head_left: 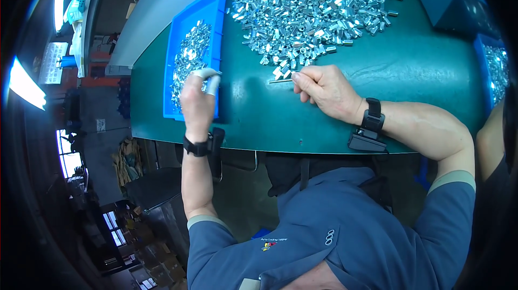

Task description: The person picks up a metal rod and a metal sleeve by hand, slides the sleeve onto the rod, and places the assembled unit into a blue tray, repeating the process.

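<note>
Green, glossy tabletop [259,128] in front of me, with my right hand's [330,93] fingers pinched together on a thin metal rod [279,81] sticking out left. My left hand [197,101], white-covered fingertips blurry, is over a blue plastic tray [218,31] of small silver metal pieces [191,49]; can't tell if it's gripping anything. Farther back, a big heap of shiny silver metal spacers [313,9].

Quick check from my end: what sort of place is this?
Probably a factory workshop: a large heap of small metal pieces lies on a green tabletop, beside a blue tray holding more.
</note>
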Motion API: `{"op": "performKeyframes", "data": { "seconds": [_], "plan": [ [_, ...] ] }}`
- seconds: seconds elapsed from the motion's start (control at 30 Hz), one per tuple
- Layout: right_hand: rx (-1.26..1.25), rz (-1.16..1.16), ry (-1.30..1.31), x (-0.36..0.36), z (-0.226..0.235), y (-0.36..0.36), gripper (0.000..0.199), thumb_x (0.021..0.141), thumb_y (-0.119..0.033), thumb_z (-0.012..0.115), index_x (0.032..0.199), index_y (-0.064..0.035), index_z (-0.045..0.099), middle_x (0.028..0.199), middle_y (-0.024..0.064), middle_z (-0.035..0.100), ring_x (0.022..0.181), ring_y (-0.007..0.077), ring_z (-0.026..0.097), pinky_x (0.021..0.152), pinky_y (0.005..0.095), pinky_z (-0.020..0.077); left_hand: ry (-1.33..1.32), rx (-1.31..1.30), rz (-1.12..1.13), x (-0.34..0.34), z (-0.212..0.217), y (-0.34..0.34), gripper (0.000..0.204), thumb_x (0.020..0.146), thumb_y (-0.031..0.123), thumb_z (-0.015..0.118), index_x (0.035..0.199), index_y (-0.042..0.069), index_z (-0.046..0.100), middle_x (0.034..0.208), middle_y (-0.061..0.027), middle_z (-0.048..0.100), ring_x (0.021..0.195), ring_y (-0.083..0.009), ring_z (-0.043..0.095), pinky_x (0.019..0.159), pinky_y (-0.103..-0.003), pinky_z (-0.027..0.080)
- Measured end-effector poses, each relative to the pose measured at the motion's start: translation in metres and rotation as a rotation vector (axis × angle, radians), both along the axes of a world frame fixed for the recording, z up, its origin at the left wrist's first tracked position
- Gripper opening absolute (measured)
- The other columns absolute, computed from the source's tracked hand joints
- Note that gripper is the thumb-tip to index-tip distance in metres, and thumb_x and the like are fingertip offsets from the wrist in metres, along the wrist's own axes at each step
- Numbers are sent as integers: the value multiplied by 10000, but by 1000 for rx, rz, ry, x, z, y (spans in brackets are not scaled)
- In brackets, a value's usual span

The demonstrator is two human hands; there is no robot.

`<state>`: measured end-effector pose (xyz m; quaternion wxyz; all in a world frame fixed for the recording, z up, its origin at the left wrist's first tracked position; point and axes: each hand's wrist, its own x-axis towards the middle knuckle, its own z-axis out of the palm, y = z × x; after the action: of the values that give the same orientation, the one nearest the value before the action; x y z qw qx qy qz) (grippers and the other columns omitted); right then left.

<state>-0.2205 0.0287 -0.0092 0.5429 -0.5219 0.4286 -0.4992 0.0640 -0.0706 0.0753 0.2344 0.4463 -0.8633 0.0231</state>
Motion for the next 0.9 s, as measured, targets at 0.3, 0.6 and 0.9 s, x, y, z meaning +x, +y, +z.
{"op": "performKeyframes", "data": {
  "seconds": [0.3, 0.6, 0.9],
  "plan": [
    [39, -25, 37, -1, 3, 1, 391, 1086, -314, 552, 871, -22, 698, 698, 9, 654, 615, 61, 585, 550, 236, 460, 38, 128, -178, -57, -38, -2, 319, 797, 100, 843, 1091, 67, 728, 992, -111, 689, 952, -319, 658, 822, -416, 540],
    [31, -34, 8, -1, 0, -1, 367, 1083, -301, 563, 893, -18, 701, 721, 12, 659, 647, 62, 606, 575, 238, 476, 235, 253, -214, -64, -41, 18, 256, 845, -3, 776, 1080, 26, 679, 1084, -114, 740, 987, -248, 712, 863, -352, 560],
    [31, -14, 54, -2, 3, 0, 359, 1079, -296, 570, 892, -18, 699, 728, 12, 659, 653, 61, 603, 576, 236, 474, 231, 364, -199, -59, -42, 34, 245, 872, 34, 771, 1095, 18, 672, 1018, -96, 734, 927, -190, 707, 848, -326, 563]
  ]
}}
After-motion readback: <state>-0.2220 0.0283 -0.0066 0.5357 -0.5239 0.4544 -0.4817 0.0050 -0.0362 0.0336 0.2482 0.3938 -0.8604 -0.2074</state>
